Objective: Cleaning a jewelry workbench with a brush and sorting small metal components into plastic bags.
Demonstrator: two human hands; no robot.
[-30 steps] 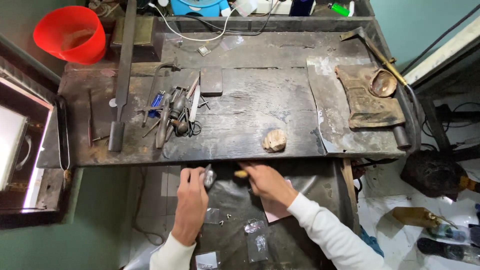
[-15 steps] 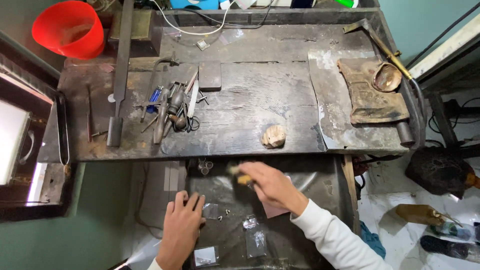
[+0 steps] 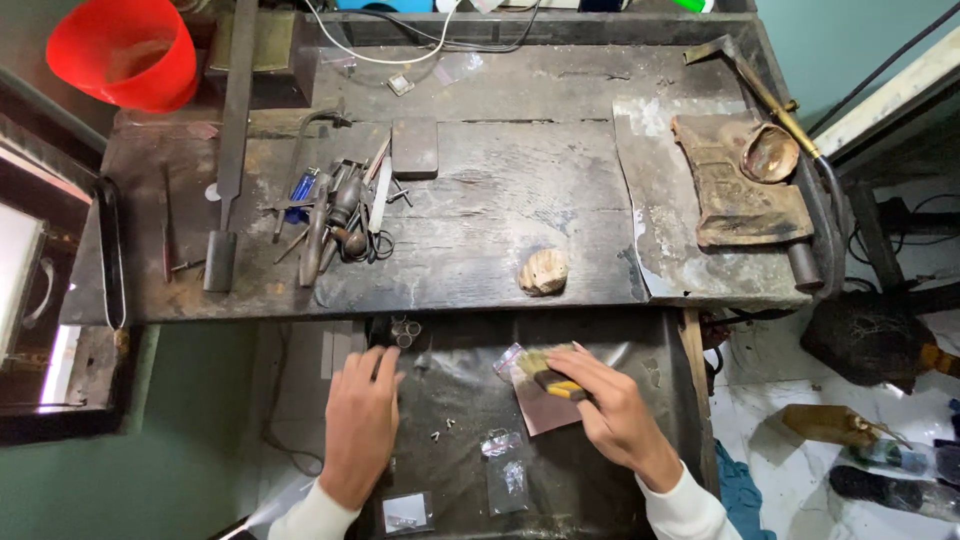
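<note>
My left hand (image 3: 360,420) lies flat, palm down and fingers apart, on the dark sheet (image 3: 600,480) that lines the drawer below the workbench (image 3: 480,210). It holds nothing. My right hand (image 3: 605,400) grips a small tool with a yellow and black handle (image 3: 556,383). The tool rests over a brown square of paper (image 3: 545,405). Tiny metal bits (image 3: 442,430) lie between my hands, and small clear plastic bags (image 3: 505,460) sit just below them.
A pile of hand tools (image 3: 340,215) lies at the bench's left, with a long flat file (image 3: 232,150) beside it. A red bucket (image 3: 125,50) stands at the far left. A small wooden lump (image 3: 543,270) sits near the front edge. A worn leather pad (image 3: 735,185) lies at the right.
Both hands have dropped from the bench's front edge into the drawer. My left hand let go of a small item and flattened on the sheet. My right hand moved right onto the brown paper.
</note>
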